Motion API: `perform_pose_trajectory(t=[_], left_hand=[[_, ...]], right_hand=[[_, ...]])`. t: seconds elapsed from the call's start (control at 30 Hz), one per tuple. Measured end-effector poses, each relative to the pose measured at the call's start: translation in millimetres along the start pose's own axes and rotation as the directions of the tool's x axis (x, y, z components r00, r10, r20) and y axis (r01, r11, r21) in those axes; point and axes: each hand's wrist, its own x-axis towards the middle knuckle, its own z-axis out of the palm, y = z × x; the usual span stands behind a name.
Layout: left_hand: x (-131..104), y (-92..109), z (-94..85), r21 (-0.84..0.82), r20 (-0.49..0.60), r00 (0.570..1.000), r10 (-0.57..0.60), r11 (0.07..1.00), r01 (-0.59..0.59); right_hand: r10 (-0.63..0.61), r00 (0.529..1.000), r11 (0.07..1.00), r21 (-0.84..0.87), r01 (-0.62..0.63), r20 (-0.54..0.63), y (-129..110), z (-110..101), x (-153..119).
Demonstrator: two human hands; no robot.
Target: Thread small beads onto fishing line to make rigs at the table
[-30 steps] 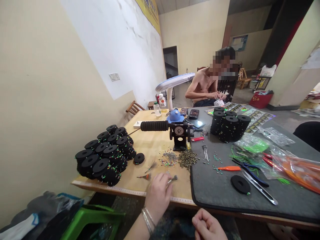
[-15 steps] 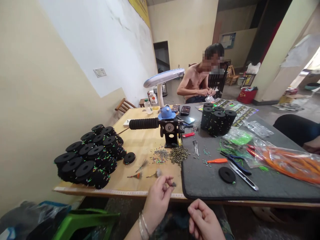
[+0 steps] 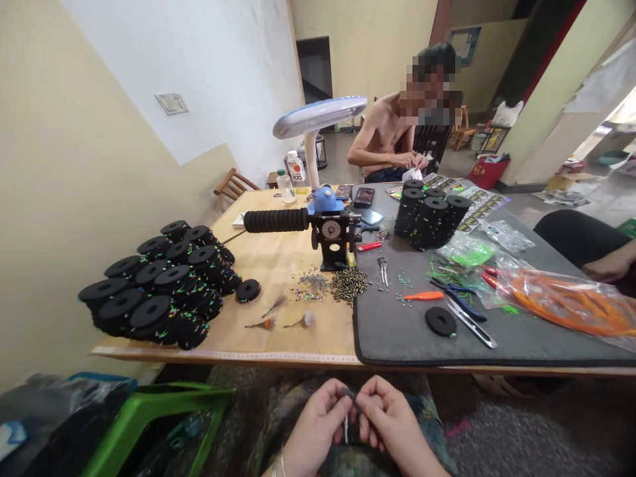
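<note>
2 bare hands met low at the near side of the table (image 3: 223,341), below its edge and over a dark patterned cloth (image 3: 422,404). The left hand (image 3: 322,424) had its thumb and forefinger pinched together, with a thin white piece (image 3: 346,427) between the hands, its upper end at the left fingertips. The right hand (image 3: 390,417) was curled, thumb against forefinger, its fingertips just beside the left ones; whether it gripped the piece too, I could not tell.

From the hands, 3 tufted pieces lay on bare wood at 11 o'clock: a grey tuft (image 3: 275,305), an orange-banded tuft (image 3: 261,324) and a pale tuft (image 3: 301,320). At 10 o'clock stood stacks of black foam spools (image 3: 171,278) dotted with coloured bits, with a lone spool (image 3: 248,290) just beside them. Toward 12 o'clock were a heap of brassy beads (image 3: 349,285), smaller mixed beads (image 3: 313,288) touching or close to it, and behind them a black device (image 3: 332,238) with a dial and a ribbed grip. A blue-and-white lamp (image 3: 322,197) rose beyond it.

At 1 o'clock, on the grey mat (image 3: 397,338), lay an orange-handled tool (image 3: 424,295), a black foam disc (image 3: 440,321) and metal tweezers (image 3: 472,324). Bagged orange strands (image 3: 566,301) spread at 2 o'clock. Farther off at 1 o'clock, a seated person (image 3: 387,136) held a small white item (image 3: 412,174).
</note>
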Motion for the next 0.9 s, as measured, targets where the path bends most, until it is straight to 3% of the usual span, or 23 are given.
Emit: perform_pose_trajectory(t=[0.9], left_hand=[[5.9, -14.9, 5.7, -0.026, 0.032, 0.997, 0.071, 0.997, -0.070]], right_hand=[[-0.048, 0.999, 0.999, -0.018, 0.048, -0.014, 5.4, -1.5, 2.7]])
